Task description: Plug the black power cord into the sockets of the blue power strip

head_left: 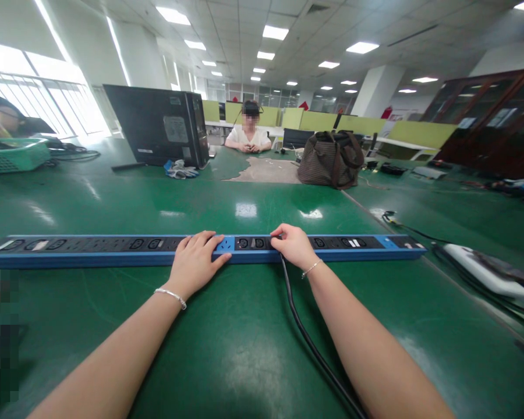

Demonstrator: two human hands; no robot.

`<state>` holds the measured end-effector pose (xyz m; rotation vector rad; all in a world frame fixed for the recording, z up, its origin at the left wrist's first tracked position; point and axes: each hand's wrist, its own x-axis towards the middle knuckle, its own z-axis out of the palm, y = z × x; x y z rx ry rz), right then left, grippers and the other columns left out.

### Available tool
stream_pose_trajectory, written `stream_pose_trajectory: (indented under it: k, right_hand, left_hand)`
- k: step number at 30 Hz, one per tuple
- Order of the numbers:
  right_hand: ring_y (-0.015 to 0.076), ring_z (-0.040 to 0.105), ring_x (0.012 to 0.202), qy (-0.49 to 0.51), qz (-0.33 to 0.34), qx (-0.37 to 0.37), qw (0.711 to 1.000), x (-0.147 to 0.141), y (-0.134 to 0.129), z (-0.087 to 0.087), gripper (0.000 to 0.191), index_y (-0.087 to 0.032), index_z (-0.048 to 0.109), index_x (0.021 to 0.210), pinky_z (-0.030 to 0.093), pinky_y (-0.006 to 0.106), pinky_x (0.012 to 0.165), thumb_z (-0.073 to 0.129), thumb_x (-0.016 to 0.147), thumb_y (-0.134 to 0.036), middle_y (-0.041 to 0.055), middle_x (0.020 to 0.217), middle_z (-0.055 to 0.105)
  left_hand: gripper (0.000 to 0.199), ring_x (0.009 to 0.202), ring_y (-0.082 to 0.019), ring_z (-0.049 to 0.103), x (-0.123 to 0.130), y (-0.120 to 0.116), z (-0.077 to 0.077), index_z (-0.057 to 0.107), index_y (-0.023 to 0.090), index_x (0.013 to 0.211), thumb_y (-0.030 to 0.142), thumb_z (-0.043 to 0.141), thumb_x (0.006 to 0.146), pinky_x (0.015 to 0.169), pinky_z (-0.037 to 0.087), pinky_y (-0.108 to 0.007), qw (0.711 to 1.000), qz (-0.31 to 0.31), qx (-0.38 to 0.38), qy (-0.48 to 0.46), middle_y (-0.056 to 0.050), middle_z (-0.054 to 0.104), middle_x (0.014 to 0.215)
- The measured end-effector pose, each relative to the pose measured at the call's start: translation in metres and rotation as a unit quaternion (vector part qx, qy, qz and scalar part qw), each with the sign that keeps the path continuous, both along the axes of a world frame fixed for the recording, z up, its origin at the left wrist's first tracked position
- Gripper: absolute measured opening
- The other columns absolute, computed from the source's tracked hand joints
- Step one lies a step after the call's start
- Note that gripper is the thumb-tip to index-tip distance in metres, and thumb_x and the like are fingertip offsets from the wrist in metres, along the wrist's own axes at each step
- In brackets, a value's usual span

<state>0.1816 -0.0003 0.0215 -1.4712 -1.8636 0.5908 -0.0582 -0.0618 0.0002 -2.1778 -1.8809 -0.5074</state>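
Observation:
A long blue and black power strip point(253, 255) lies across the green table, with rows of sockets on its top. My left hand point(196, 256) grips it just left of the blue socket, fingers over the top and thumb at the front side. Farther right, my right hand point(291, 243) is closed in a pinch over the sockets, on the plug end of a black power cord point(303, 331). The plug itself is mostly hidden by the fingers, so I cannot tell how deep it sits. From there the cord runs down toward the bottom edge, beside my right forearm.
Behind the strip stand a black computer case point(157, 125), grey-blue gloves point(181, 169) and a brown bag point(329, 160). A green basket point(15, 156) is far left. White and black cabled gear point(484, 269) lies right. A person point(250, 137) sits across the table.

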Motion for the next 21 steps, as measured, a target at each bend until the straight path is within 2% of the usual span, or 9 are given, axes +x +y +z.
stream_pose_trajectory:
  k: [7,9,11,13,15,17,19,21]
  right_hand:
    - [0.0101,0.043,0.046,0.015,0.012,-0.016,1.000,-0.002,-0.001,0.000,0.018,-0.019,0.063,0.073,0.033,0.022,0.047,0.056,0.061,-0.029,-0.0066,0.047,0.048]
    - [0.0107,0.045,0.047,0.028,0.020,-0.024,0.999,0.002,0.002,0.002,0.021,-0.018,0.064,0.077,0.035,0.023,0.048,0.054,0.066,-0.033,-0.0055,0.050,0.051]
    - [0.0120,0.049,0.051,0.029,0.000,-0.013,0.999,0.012,0.004,0.004,0.028,-0.017,0.064,0.085,0.039,0.024,0.051,0.047,0.075,-0.037,-0.0031,0.056,0.056]
    - [0.0140,0.055,0.061,-0.028,-0.050,0.038,0.998,0.027,0.006,0.005,0.032,-0.018,0.064,0.094,0.043,0.027,0.061,0.041,0.081,-0.036,0.0002,0.067,0.061]
    - [0.0166,0.057,0.082,-0.151,-0.067,0.098,0.981,0.040,0.005,0.003,0.032,-0.019,0.065,0.101,0.042,0.030,0.078,0.042,0.082,-0.030,0.0047,0.088,0.066]
    - [0.0184,0.054,0.099,-0.263,-0.038,0.103,0.959,0.048,0.002,-0.001,0.034,-0.021,0.064,0.108,0.037,0.031,0.088,0.041,0.085,-0.029,0.0063,0.107,0.064]
    - [0.0184,0.052,0.104,-0.324,-0.028,0.091,0.941,0.049,-0.002,-0.005,0.036,-0.025,0.063,0.112,0.034,0.032,0.091,0.035,0.089,-0.029,0.0040,0.112,0.064]
    - [0.0183,0.053,0.103,-0.344,-0.037,0.085,0.934,0.046,-0.006,-0.007,0.038,-0.027,0.062,0.113,0.032,0.032,0.091,0.032,0.090,-0.028,0.0022,0.112,0.064]
  left_hand:
    - [0.049,0.118,-0.024,0.046,-0.001,0.001,-0.001,0.054,0.025,0.121,0.054,0.039,0.084,0.101,0.029,-0.042,1.000,-0.001,0.006,-0.005,-0.006,0.053,0.130]
    - [0.049,0.119,-0.024,0.046,-0.001,0.001,0.000,0.054,0.025,0.121,0.054,0.040,0.084,0.102,0.029,-0.043,1.000,0.000,0.001,-0.007,-0.006,0.053,0.130]
    - [0.050,0.119,-0.024,0.046,-0.001,0.001,0.001,0.054,0.025,0.121,0.054,0.040,0.084,0.102,0.028,-0.043,1.000,0.002,-0.007,-0.010,-0.006,0.052,0.131]
    - [0.050,0.119,-0.024,0.046,-0.001,0.001,0.001,0.053,0.025,0.122,0.054,0.039,0.084,0.103,0.028,-0.043,1.000,0.003,-0.017,-0.011,-0.006,0.052,0.131]
    - [0.050,0.119,-0.024,0.046,-0.002,0.002,0.002,0.053,0.026,0.123,0.054,0.040,0.084,0.103,0.028,-0.044,0.999,0.005,-0.031,-0.012,-0.006,0.052,0.132]
    - [0.050,0.119,-0.024,0.046,-0.002,0.002,0.006,0.054,0.026,0.123,0.054,0.039,0.084,0.103,0.029,-0.044,0.999,0.010,-0.045,-0.013,-0.007,0.051,0.132]
    - [0.048,0.121,-0.026,0.045,0.002,0.002,0.014,0.058,0.026,0.117,0.054,0.036,0.085,0.101,0.031,-0.045,0.999,0.019,-0.048,-0.012,-0.007,0.052,0.130]
    - [0.049,0.118,-0.027,0.046,0.016,0.003,0.024,0.065,0.024,0.105,0.055,0.032,0.086,0.096,0.036,-0.043,0.999,0.026,-0.042,-0.014,-0.009,0.057,0.123]
